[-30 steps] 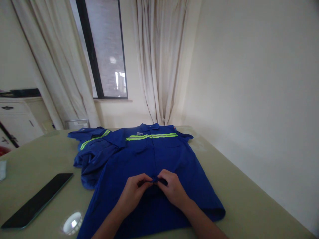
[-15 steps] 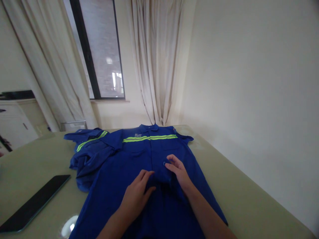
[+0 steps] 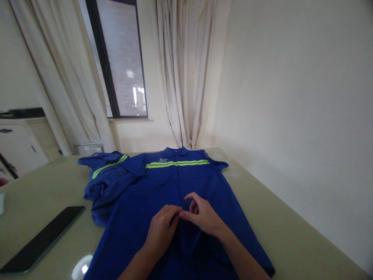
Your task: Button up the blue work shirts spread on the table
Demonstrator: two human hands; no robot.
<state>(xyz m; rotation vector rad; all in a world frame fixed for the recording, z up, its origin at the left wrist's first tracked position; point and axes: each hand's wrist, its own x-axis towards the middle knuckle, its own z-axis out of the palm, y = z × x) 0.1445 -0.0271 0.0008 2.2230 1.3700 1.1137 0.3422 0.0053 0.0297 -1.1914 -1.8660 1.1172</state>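
A blue work jacket (image 3: 157,194) with a collar and a yellow-green reflective band across the chest lies spread out, front up, collar at the far end. Over the lower part of its front opening, my two hands meet. My left hand (image 3: 163,225) pinches the cloth at the front edge, thumb against fingers. Touching it at the thumb tip, my right hand (image 3: 204,216) holds the other front edge with curled fingers, its index finger raised and bent. A fold of cloth hangs raised beneath the right hand. Whatever lies between the fingertips is hidden.
More bunched blue cloth with a reflective band (image 3: 107,186) lies to the left of the jacket. A flat black panel (image 3: 43,239) rests on the greenish table (image 3: 67,186). Behind are curtains (image 3: 186,77), a window and a white cabinet (image 3: 21,140); a wall stands on the right.
My right hand has moved left and down, bringing the cloth edge across to my left hand. My left hand has closed from a looser, parted grip.
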